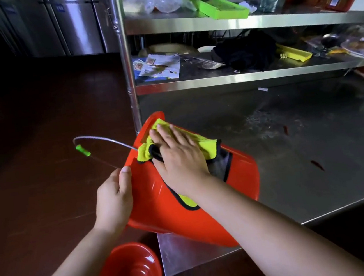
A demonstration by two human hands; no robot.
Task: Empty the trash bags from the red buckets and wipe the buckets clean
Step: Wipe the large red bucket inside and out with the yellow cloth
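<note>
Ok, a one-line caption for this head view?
Right hand presses yellow cloth on tipped red bucket; left hand steadies it.

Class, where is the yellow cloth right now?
In the head view, the yellow cloth lies centre frame on the tipped red bucket's outer wall, pressed flat under the right hand.

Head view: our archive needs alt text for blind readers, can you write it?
A right hand presses a yellow cloth against a tilted red bucket on a steel table, the left hand gripping its rim.
</note>
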